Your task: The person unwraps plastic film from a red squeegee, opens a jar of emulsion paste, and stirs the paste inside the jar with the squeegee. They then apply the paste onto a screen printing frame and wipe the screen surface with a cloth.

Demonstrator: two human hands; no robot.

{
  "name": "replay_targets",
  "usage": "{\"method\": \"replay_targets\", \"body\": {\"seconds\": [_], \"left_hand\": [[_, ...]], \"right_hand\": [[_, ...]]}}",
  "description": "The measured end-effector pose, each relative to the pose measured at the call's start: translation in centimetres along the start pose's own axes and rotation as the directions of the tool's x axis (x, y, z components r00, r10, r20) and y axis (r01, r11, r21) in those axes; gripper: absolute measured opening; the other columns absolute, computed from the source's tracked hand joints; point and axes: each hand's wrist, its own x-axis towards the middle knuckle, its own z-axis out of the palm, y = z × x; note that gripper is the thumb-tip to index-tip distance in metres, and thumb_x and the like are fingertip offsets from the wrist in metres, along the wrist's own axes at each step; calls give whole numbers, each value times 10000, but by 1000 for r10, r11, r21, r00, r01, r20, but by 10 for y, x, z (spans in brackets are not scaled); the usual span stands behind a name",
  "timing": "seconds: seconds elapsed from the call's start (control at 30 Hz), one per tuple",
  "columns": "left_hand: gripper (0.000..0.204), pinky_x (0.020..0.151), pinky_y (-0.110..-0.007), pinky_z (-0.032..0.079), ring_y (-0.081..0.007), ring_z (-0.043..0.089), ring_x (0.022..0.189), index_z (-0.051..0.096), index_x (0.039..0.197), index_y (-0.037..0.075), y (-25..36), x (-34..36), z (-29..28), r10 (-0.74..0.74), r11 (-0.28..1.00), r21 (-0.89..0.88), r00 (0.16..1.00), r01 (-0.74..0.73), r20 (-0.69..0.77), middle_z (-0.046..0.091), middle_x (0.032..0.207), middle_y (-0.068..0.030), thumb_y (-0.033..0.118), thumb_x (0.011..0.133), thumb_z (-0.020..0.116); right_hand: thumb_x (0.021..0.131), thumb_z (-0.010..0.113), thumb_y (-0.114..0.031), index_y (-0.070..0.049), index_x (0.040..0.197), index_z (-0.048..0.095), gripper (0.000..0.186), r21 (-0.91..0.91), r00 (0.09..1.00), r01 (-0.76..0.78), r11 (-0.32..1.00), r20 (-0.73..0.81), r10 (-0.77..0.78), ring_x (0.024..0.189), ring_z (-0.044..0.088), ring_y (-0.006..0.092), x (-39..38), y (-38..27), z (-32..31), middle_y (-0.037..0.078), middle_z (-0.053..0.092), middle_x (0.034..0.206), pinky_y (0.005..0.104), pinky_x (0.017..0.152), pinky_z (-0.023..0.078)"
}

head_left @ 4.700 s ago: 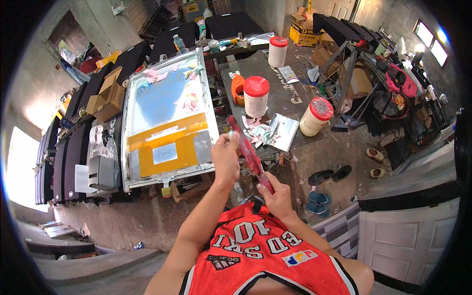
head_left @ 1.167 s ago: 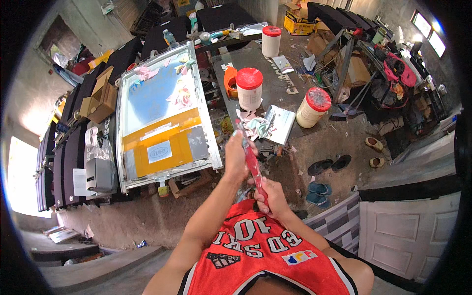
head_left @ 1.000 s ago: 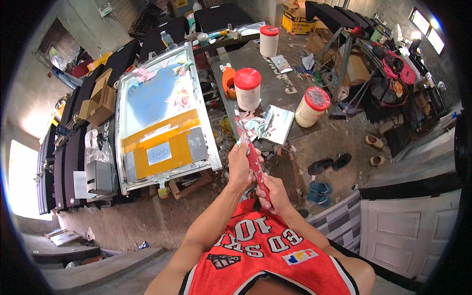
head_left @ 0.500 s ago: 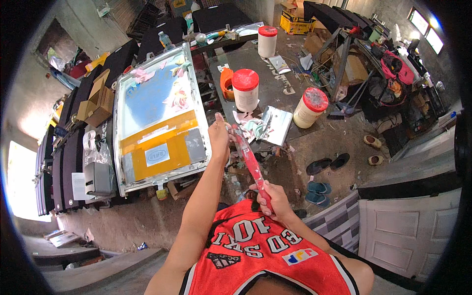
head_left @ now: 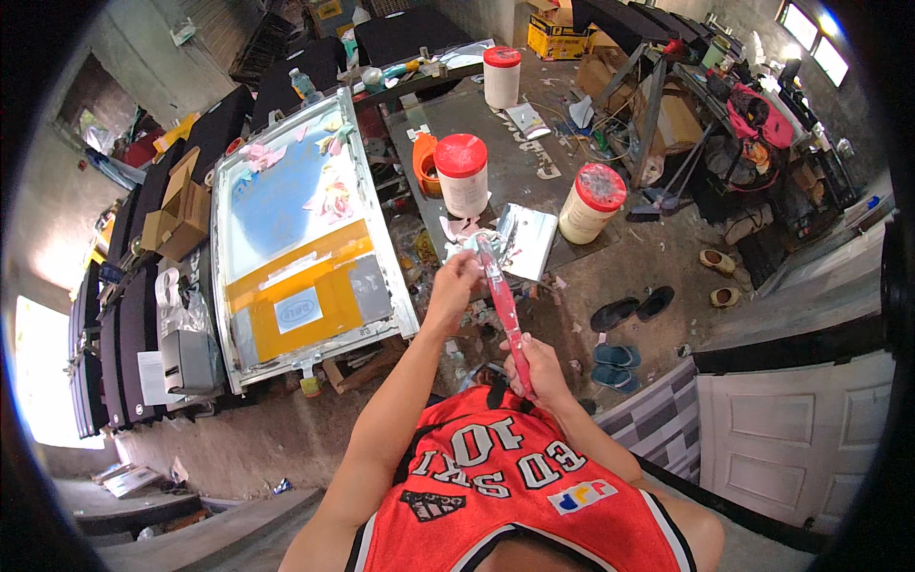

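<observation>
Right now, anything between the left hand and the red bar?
No clear obstacle shows. The left hand is at the upper end of the red bar; the right hand grips its lower end. Crumpled scraps lie just beyond; whether the left hand pinches one against the bar, I can't tell.

You have moderately bright daylight, uneven across the room. Left of the white-framed rectangular screen with an orange lower panel (head_left: 339,303), a tall white opening (head_left: 48,372) is blown out, washing the grey wall beside it. Far to the screen's right and beyond it, a two-paned window (head_left: 815,43) glares at its upper end. The screen's far half carries a pale sheen around a darker blue patch. Just right of the screen, your long red smeared tool (head_left: 502,300) looks reasonably sharp. Right of the screen and nearer you, the white panelled door (head_left: 810,448) bends with the fisheye, inside a black circular border.
</observation>
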Motion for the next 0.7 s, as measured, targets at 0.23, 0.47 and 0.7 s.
{"method": "replay_targets", "body": {"seconds": [0.23, 0.47, 0.7], "left_hand": [[274, 561, -269, 377, -62, 449, 616, 636, 858, 19, 46, -15, -1, -3, 996, -89, 994, -6, -105, 550, 695, 37, 226, 1025, 571], [498, 333, -284, 256, -86, 353, 351, 519, 679, 107, 89, -33, -30, -123, 977, -192, 977, 89, -174, 439, 513, 37, 497, 975, 612], [344, 515, -253, 413, -95, 523, 581, 562, 903, 47, 81, -42, -55, 52, 962, -264, 997, -66, -63, 584, 755, -37, 367, 1030, 563]], "right_hand": [[1089, 357, -394, 4, 1045, 567, 452, -172, 992, -5, 985, 124, 26, 393, 441, 89, -3, -9, 12, 10, 498, 611, 245, 385, 377], [1089, 354, -401, -3, 998, 573, 463, -273, 965, -27, 962, 244, 97, 382, 433, 82, -16, -19, 24, 7, 502, 607, 244, 374, 366], [1087, 359, -409, 9, 977, 576, 484, -279, 970, 11, 960, 237, 58, 385, 454, 89, -12, -25, 12, 16, 507, 594, 242, 378, 366]]}}
